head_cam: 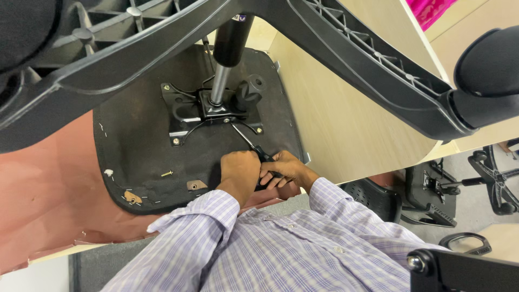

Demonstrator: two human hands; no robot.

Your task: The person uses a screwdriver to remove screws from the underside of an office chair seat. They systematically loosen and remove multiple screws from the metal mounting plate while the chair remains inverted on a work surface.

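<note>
An upturned office chair seat [135, 140] lies on a wooden table, its black underside facing up. A black metal mechanism plate [186, 113] with a gas cylinder [227, 54] is bolted at its middle. My left hand [239, 170] and my right hand [286, 168] are both closed around the black handle of a screwdriver [254, 147]. Its shaft points up and left to the plate's near right corner. A loose gold screw [166, 173] lies on the seat left of my hands.
The chair's black star base legs [351, 59] span the top of the view, with a caster [489, 59] at right. A black knob [250, 91] sits by the cylinder. More chair parts [432, 186] lie on the floor at right. Brown paper [48, 184] covers the left.
</note>
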